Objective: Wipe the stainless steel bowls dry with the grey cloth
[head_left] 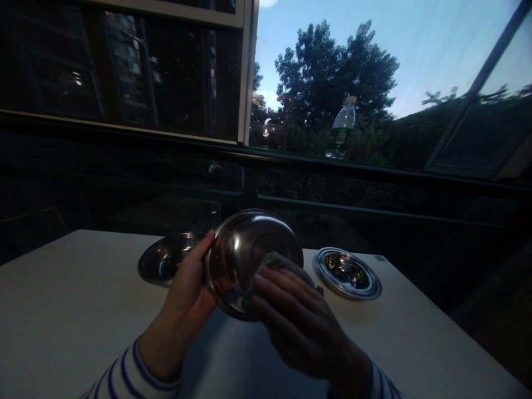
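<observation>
A shiny metal bowl (pixel 245 238) is held up and tilted above the table, its rounded outside facing me. My left hand (pixel 189 291) grips its left rim, thumb on top and fingers behind it. Pressed against the bowl's lower right is a grey-green cloth (pixel 286 265), which my right hand (pixel 297 318) holds under its fingers. Part of the cloth is hidden beneath that hand. Behind my left hand, another metal bowl (pixel 160 260) rests on the table. To the right lie stacked metal dishes (pixel 349 274), apart from my hands.
The white table (pixel 103 316) has its far edge just past the bowls. Beyond it stands a dark window frame (pixel 374 174), partly open at the right. A plastic bottle (pixel 343 127) with a green label stands on the ledge.
</observation>
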The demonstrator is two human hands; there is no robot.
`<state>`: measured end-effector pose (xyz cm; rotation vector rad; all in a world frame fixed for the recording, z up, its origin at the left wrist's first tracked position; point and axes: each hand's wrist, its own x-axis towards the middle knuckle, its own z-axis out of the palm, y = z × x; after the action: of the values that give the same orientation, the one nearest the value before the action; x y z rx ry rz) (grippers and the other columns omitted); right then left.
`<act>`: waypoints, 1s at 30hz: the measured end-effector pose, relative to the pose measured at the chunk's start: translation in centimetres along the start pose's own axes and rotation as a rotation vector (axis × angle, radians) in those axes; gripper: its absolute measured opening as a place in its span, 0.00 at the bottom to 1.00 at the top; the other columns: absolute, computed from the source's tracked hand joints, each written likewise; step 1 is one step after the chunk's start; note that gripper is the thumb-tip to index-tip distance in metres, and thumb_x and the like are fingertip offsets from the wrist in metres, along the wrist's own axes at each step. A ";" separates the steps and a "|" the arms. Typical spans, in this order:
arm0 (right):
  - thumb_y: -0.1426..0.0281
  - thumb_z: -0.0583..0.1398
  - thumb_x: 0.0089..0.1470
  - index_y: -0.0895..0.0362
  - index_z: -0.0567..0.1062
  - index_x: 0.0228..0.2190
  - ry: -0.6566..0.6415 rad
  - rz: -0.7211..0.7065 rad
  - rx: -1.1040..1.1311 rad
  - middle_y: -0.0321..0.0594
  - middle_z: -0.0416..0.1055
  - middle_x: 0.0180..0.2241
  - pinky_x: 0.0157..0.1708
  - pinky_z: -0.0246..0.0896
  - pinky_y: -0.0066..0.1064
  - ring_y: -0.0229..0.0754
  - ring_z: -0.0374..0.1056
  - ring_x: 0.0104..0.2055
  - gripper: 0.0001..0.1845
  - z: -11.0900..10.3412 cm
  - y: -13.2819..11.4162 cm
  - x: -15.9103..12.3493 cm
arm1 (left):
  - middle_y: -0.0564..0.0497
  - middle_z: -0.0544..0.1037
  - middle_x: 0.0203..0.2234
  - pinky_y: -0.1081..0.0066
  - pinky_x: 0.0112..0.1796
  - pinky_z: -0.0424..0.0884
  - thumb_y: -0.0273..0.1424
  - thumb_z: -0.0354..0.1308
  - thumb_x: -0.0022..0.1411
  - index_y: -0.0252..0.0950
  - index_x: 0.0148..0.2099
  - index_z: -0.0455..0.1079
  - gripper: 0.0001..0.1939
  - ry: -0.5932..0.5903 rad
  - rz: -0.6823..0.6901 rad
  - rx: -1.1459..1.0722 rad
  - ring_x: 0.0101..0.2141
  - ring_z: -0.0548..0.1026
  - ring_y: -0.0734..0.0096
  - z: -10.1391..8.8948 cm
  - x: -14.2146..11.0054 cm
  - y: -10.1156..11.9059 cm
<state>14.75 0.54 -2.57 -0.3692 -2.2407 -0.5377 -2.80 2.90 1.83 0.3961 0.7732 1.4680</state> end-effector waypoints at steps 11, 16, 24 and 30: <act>0.77 0.50 0.55 0.64 0.60 0.53 -0.087 0.152 0.085 0.52 0.61 0.55 0.55 0.56 0.48 0.49 0.48 0.61 0.22 -0.3 0.1 -0.1 | 0.49 0.76 0.15 0.73 0.17 0.72 0.27 0.49 0.61 0.30 0.27 0.71 0.13 0.023 -0.106 0.005 0.16 0.74 0.71 0.2 0.0 -1.5; 0.76 0.51 0.55 0.64 0.59 0.53 -0.100 0.081 0.117 0.52 0.62 0.54 0.56 0.55 0.47 0.48 0.49 0.61 0.23 -0.2 -0.1 0.2 | 0.49 0.77 0.15 0.75 0.17 0.72 0.26 0.50 0.61 0.30 0.26 0.70 0.13 0.022 -0.080 0.027 0.15 0.74 0.72 0.2 -0.1 -1.3; 0.76 0.49 0.56 0.61 0.60 0.54 -0.047 0.277 0.057 0.51 0.60 0.55 0.54 0.56 0.51 0.49 0.50 0.61 0.23 -0.1 1.7 -0.6 | 0.50 0.77 0.16 0.73 0.17 0.71 0.27 0.50 0.60 0.30 0.31 0.71 0.10 0.041 -0.059 0.029 0.16 0.74 0.70 0.3 -0.1 -1.4; 0.75 0.50 0.56 0.64 0.59 0.53 -0.089 0.211 0.120 0.52 0.60 0.55 0.55 0.55 0.47 0.48 0.49 0.61 0.23 0.6 0.3 -0.3 | 0.49 0.76 0.15 0.71 0.20 0.74 0.27 0.48 0.61 0.30 0.30 0.70 0.12 0.037 -0.056 0.029 0.16 0.75 0.69 -0.1 0.3 -1.2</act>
<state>14.71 1.08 -3.02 -0.5692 -2.2717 -0.2793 -1.97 3.05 0.91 0.3671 0.8298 1.4162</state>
